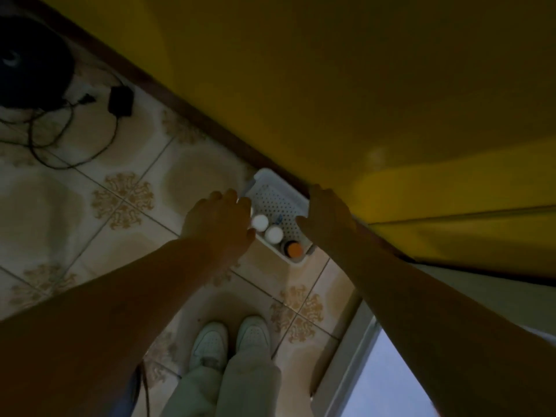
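Holding two white-capped bottles point(260, 222) and one orange-capped bottle point(294, 249), one perforated basket point(278, 198) sits between outstretched left hand point(221, 219) and right hand point(326, 210); each grip's state is unclear.

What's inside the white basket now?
Two white caps, an orange cap, a small blue item. The left hand and right hand cover the basket sides and whatever lies there.
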Demonstrator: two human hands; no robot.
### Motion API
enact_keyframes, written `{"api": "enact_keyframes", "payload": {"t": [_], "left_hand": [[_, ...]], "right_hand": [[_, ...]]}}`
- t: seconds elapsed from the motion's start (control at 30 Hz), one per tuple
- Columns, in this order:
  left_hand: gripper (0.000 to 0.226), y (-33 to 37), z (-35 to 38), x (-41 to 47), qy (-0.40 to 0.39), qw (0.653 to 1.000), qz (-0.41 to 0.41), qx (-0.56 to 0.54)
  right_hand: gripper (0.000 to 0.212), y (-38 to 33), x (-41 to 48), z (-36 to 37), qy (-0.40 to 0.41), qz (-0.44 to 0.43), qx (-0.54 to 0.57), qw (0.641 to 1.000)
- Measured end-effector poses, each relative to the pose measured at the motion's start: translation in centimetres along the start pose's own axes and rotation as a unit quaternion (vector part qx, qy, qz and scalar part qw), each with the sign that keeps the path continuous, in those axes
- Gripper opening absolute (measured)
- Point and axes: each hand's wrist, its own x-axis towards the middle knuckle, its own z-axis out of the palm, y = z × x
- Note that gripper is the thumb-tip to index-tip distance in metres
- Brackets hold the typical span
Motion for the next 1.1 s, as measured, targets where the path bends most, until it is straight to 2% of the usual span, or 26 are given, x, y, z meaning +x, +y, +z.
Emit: {"api": "enact_keyframes", "payload": {"t": [0.13,0.23,0.33,0.53,0.6,0.67,0.77,0.87,1.1], "left_hand": [[0.044,-0.5,-11.9,-4.6,0.033,0.999,-0.010,0.012],[0.039,-0.7,-20.5,-8.2,0.067,0.998,-0.018,0.012],[0.032,-0.5,-28.1,-12.3,0.083,0.996,-0.041,0.006],[0.038,1.2,-40.8,-21.1,0.141,0.989,-0.054,-0.009],[0.041,2.1,-44.4,-23.7,0.157,0.985,-0.069,-0.025],[0.045,3.1,-47.7,-26.1,0.166,0.983,-0.071,-0.043],[0.046,4.9,-51.2,-29.7,0.192,0.979,-0.050,-0.043],[0.043,7.0,-53.9,-33.5,0.223,0.974,-0.028,-0.026],[0.039,14.4,-58.3,-42.3,0.279,0.956,0.095,-0.003]], "right_hand": [[0.065,-4.7,-5.8,-13.4,0.002,-0.047,-0.007,0.999],[0.054,-8.5,-11.0,-22.7,0.014,-0.080,-0.036,0.996],[0.040,-11.8,-16.4,-31.4,0.060,-0.102,-0.044,0.992],[0.035,-15.6,-28.2,-46.4,0.156,-0.123,-0.097,0.975],[0.023,-16.1,-32.0,-49.9,0.194,-0.133,-0.119,0.965],[0.021,-16.1,-35.6,-52.7,0.225,-0.135,-0.122,0.957],[0.037,-15.2,-41.1,-55.6,0.252,-0.122,-0.091,0.956],[0.038,-13.7,-46.3,-57.6,0.285,-0.107,-0.066,0.950],[0.036,-7.9,-60.5,-58.7,0.385,-0.034,-0.029,0.922]]}}
